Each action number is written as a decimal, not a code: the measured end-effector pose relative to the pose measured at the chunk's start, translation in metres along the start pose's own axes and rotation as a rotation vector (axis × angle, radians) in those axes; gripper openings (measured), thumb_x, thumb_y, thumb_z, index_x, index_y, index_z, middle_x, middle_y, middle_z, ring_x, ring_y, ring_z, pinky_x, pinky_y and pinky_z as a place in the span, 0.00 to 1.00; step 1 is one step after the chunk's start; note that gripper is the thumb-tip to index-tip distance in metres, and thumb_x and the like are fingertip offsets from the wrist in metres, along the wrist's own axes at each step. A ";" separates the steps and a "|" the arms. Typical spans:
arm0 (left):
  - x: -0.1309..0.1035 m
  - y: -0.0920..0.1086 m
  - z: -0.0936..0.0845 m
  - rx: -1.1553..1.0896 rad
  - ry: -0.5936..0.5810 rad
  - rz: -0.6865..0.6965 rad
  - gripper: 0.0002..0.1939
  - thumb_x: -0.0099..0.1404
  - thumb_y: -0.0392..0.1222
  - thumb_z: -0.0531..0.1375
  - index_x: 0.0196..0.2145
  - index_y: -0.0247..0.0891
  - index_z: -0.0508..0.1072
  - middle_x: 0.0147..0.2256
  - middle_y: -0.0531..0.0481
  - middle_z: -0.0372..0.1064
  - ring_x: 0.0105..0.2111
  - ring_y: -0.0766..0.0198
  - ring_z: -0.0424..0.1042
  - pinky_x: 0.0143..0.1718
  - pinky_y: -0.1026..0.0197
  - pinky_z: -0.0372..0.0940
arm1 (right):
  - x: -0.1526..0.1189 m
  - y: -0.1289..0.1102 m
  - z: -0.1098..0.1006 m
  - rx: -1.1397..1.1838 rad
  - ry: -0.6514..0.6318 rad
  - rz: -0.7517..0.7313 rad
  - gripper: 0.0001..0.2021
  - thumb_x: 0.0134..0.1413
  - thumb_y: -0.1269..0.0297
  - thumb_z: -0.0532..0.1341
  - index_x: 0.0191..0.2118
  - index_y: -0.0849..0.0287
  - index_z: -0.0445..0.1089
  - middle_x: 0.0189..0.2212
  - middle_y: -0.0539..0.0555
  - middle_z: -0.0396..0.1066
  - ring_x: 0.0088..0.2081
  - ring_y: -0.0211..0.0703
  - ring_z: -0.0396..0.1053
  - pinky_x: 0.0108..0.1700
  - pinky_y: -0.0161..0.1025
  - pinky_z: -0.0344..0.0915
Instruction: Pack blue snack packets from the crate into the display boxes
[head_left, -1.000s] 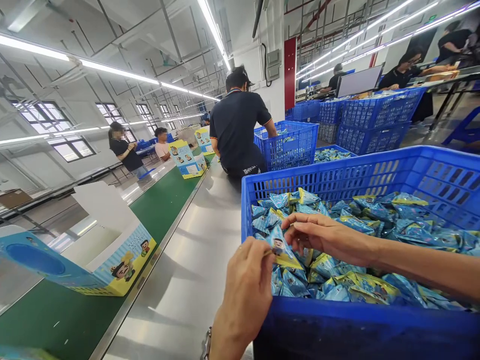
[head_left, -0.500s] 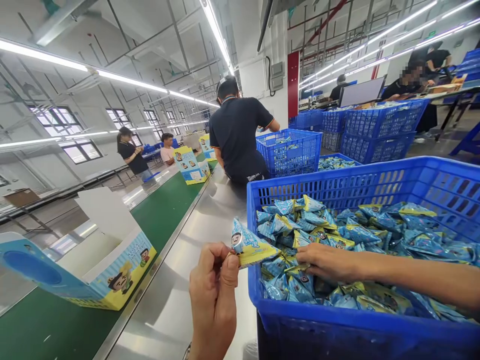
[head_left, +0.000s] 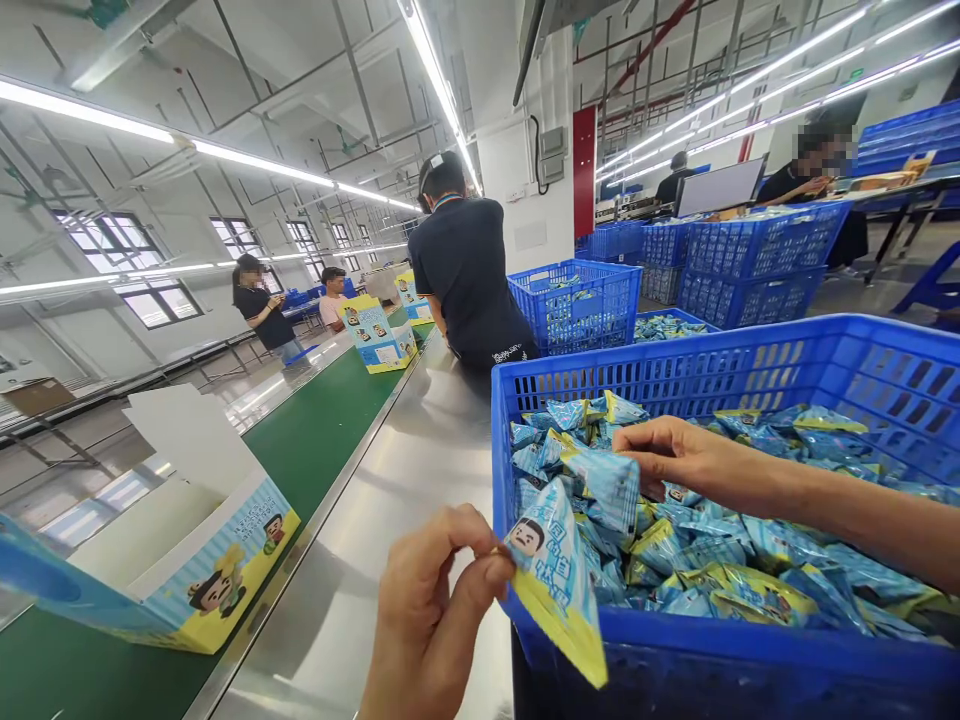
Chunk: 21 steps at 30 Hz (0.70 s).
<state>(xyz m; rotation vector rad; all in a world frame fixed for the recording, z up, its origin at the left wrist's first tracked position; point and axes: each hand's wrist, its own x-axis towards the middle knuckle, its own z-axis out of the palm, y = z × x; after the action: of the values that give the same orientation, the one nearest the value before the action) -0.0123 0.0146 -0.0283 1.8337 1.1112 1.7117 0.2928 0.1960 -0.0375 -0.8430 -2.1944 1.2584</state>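
My left hand (head_left: pixel 442 610) pinches a corner of a blue and yellow triangular snack packet (head_left: pixel 551 570), which hangs in front of the near left corner of a blue plastic crate (head_left: pixel 720 650). My right hand (head_left: pixel 675 455) is closed on another snack packet (head_left: pixel 606 482), lifted just over the heap. Many more such packets (head_left: pixel 780 590) fill the crate. To the left, an open printed carton (head_left: pixel 217 575) with its white flap raised sits on the green conveyor belt (head_left: pixel 300 450); its inside bottom is hidden.
A steel ledge (head_left: pixel 360 530) runs between belt and crate. Ahead, a co-worker in a dark shirt (head_left: pixel 469 270) stands beside another blue crate (head_left: pixel 577 300). Further cartons (head_left: pixel 379 335) stand along the belt. Stacked crates (head_left: pixel 757 250) are at the back right.
My right hand has risen out of the heap with a packet. The packet in my left hand has swung down and to the right. The near carton has shifted left and toward me.
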 end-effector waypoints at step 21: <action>0.012 -0.008 0.021 -0.120 -0.151 -0.198 0.13 0.85 0.47 0.59 0.40 0.42 0.70 0.58 0.41 0.74 0.56 0.55 0.78 0.42 0.62 0.77 | -0.013 -0.025 0.035 0.227 -0.032 -0.036 0.31 0.66 0.30 0.72 0.31 0.56 0.75 0.24 0.50 0.71 0.28 0.41 0.66 0.35 0.40 0.64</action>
<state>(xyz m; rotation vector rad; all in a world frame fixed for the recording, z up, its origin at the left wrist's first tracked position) 0.0046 0.0337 -0.0300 1.6883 1.0652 1.4694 0.2720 0.1562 -0.0335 -0.6938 -2.0316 1.4780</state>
